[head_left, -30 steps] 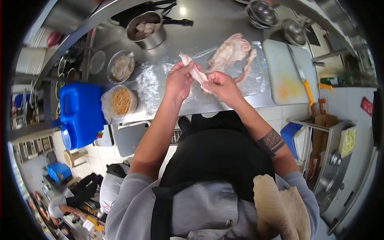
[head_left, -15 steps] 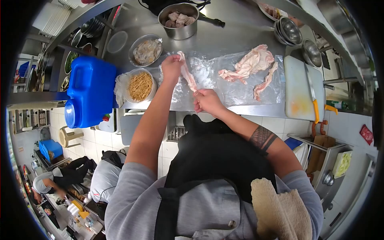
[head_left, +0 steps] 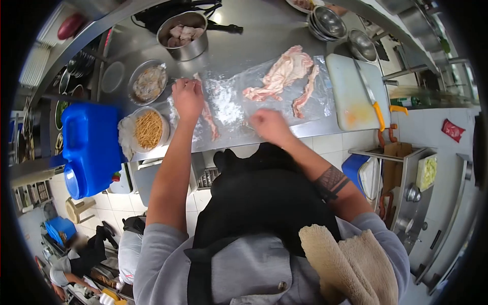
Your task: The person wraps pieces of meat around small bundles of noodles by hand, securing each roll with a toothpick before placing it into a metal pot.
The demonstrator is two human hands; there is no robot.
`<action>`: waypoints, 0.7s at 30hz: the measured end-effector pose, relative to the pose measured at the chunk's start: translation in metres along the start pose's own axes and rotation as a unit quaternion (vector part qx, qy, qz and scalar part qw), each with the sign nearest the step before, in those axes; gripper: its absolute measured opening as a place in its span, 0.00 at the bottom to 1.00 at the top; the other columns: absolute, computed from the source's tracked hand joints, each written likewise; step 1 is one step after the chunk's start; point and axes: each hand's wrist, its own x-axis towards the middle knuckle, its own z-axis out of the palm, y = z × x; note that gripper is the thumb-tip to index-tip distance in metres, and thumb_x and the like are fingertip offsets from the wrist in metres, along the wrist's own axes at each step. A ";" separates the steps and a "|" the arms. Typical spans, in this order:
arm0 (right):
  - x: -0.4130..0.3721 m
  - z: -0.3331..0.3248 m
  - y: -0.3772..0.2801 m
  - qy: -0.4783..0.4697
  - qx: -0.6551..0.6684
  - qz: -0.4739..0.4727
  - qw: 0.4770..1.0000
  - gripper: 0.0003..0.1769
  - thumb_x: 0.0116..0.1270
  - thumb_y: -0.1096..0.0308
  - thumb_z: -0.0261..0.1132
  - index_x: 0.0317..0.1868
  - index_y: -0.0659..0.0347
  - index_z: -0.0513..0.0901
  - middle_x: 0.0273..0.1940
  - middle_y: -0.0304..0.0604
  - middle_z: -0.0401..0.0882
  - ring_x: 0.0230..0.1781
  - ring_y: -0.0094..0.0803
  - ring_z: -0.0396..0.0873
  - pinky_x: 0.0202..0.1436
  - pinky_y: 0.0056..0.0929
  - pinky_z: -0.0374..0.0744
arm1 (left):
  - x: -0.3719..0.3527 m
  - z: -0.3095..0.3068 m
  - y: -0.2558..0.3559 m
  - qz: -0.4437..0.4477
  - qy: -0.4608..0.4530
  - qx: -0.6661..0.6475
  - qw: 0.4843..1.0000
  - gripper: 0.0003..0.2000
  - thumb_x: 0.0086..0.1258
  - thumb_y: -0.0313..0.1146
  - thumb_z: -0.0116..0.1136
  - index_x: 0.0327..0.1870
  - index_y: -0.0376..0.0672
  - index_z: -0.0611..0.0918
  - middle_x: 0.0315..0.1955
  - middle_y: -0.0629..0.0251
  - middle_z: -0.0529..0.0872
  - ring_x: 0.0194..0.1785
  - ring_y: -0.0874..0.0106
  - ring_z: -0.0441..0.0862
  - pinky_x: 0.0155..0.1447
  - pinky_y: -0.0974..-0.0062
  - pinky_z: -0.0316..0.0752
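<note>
A narrow pale-pink strip of meat (head_left: pixel 207 118) lies lengthwise on a plastic sheet (head_left: pixel 254 129) dusted with white powder (head_left: pixel 227 101). My left hand (head_left: pixel 188 99) is closed at the strip's far end, its fingertips partly hidden. Apart from the strip, my right hand (head_left: pixel 273 126) hovers over the sheet's near edge; it is blurred and looks curled, and whatever it might hold cannot be made out. Farther right on the sheet are a larger crumpled piece of raw meat (head_left: pixel 284 71) and another thin meat strip (head_left: pixel 306 94).
Left of the hands stand a tub of thin tan sticks (head_left: pixel 149 129), a bowl of pale wet food (head_left: pixel 149 82) and a blue jug (head_left: pixel 89 147). A pot of meat chunks (head_left: pixel 193 50) is behind. At right, a knife (head_left: pixel 368 91) lies on a cutting board (head_left: pixel 341 89). People are at lower left.
My right hand has let go of the strip's near end and moved right, away from it. The strip now lies down on the sheet. The whole view has shifted slightly.
</note>
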 end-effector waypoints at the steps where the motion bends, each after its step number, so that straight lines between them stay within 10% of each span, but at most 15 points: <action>1: 0.005 -0.019 0.024 0.087 -0.037 0.008 0.995 0.10 0.71 0.63 0.67 0.43 0.60 0.88 0.37 0.59 0.88 0.40 0.58 0.87 0.46 0.50 0.84 | 0.003 -0.009 0.021 0.002 0.002 -0.012 1.000 0.04 0.67 0.28 0.70 0.39 0.41 0.91 0.42 0.58 0.86 0.48 0.52 0.81 0.54 0.56 0.78; 6: 0.031 -0.097 0.115 0.355 -0.166 0.086 0.916 0.15 0.67 0.59 0.72 0.42 0.65 0.86 0.32 0.57 0.85 0.42 0.60 0.88 0.49 0.54 0.83 | -0.015 -0.011 0.120 0.059 -0.068 -0.192 0.977 0.06 0.69 0.25 0.68 0.44 0.40 0.91 0.45 0.54 0.88 0.52 0.52 0.85 0.56 0.56 0.81; 13: 0.056 -0.130 0.123 0.137 -0.118 0.215 0.960 0.24 0.62 0.57 0.74 0.46 0.72 0.86 0.41 0.60 0.90 0.42 0.56 0.90 0.49 0.50 0.85 | -0.033 0.034 0.221 -0.083 -0.399 -0.383 0.829 0.14 0.80 0.32 0.65 0.61 0.37 0.87 0.52 0.53 0.91 0.52 0.66 0.90 0.57 0.67 0.84; 16: 0.036 -0.127 0.110 0.077 0.175 0.242 0.951 0.20 0.63 0.61 0.73 0.46 0.70 0.86 0.37 0.52 0.91 0.38 0.40 0.91 0.44 0.40 0.86 | -0.019 0.054 0.233 -0.166 -0.416 -0.364 0.817 0.18 0.82 0.35 0.64 0.64 0.32 0.84 0.54 0.54 0.91 0.55 0.69 0.90 0.58 0.69 0.82; 21: -0.001 -0.113 0.079 0.039 0.255 0.059 0.964 0.14 0.66 0.73 0.75 0.49 0.66 0.84 0.39 0.42 0.88 0.37 0.26 0.87 0.42 0.28 0.85 | 0.004 0.053 0.238 -0.327 -0.427 -0.530 0.655 0.20 0.81 0.37 0.66 0.64 0.31 0.84 0.52 0.58 0.91 0.54 0.70 0.89 0.60 0.69 0.81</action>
